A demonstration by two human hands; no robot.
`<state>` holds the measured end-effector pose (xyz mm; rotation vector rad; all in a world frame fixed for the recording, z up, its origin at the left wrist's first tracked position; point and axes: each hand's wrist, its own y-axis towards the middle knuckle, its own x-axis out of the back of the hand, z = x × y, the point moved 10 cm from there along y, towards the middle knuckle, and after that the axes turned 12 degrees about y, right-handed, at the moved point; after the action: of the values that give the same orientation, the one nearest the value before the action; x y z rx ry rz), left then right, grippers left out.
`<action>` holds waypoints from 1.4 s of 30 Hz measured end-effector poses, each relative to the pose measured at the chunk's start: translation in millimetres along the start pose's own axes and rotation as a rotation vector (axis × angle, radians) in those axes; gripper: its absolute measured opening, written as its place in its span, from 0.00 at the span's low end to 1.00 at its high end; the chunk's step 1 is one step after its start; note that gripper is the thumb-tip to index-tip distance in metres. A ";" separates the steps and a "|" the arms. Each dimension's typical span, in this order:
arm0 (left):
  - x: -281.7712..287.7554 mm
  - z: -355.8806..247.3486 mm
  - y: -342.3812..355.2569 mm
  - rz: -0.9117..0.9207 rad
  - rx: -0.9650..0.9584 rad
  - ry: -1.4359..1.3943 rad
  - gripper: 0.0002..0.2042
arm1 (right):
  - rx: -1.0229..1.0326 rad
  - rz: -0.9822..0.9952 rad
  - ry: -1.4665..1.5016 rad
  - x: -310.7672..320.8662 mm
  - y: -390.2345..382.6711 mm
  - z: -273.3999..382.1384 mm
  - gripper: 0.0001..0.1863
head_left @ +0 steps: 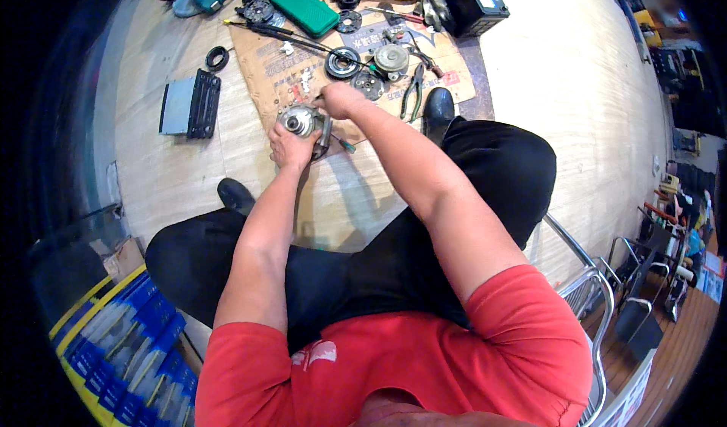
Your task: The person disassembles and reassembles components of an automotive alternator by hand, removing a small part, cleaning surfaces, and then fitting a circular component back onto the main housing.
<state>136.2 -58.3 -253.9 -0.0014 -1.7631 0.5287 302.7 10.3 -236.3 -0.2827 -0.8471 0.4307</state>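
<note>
L grip (290, 148) clamped on rd. metal housing (301, 122), ctr-left of frame; R grip (342, 101) curled above, can't tell hold. Prob. mid-fitting; next needs housing steady.

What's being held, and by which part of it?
Left grip: round metal part, by its near edge. Right grip: by its far-right side; whether anything is held there can't be told.

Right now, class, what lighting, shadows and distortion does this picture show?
In the head view, corners go black and edges bend; the pale floor looks washed out at right; a soft shadow lies between the left forearm and right forearm.
</note>
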 end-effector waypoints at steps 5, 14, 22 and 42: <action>1.3 8.0 9.0 -0.005 -0.173 0.064 0.51 | 0.037 0.113 -0.045 -38.0 -7.2 -35.4 0.25; 2.6 3.4 27.7 0.008 -0.504 0.086 0.48 | 0.183 0.358 -0.017 -76.0 -34.3 -7.3 0.16; -2.9 -14.3 34.6 0.066 -0.587 0.039 0.55 | 0.203 0.305 -0.066 -83.8 -28.5 1.0 0.15; -8.0 0.7 27.1 0.253 -0.354 -0.002 0.58 | 0.261 0.268 -0.483 -95.1 -35.0 9.2 0.15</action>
<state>130.2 -36.5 -270.8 -0.4771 -1.8494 0.3893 248.9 -64.8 -278.9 -0.0462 -1.2153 0.8749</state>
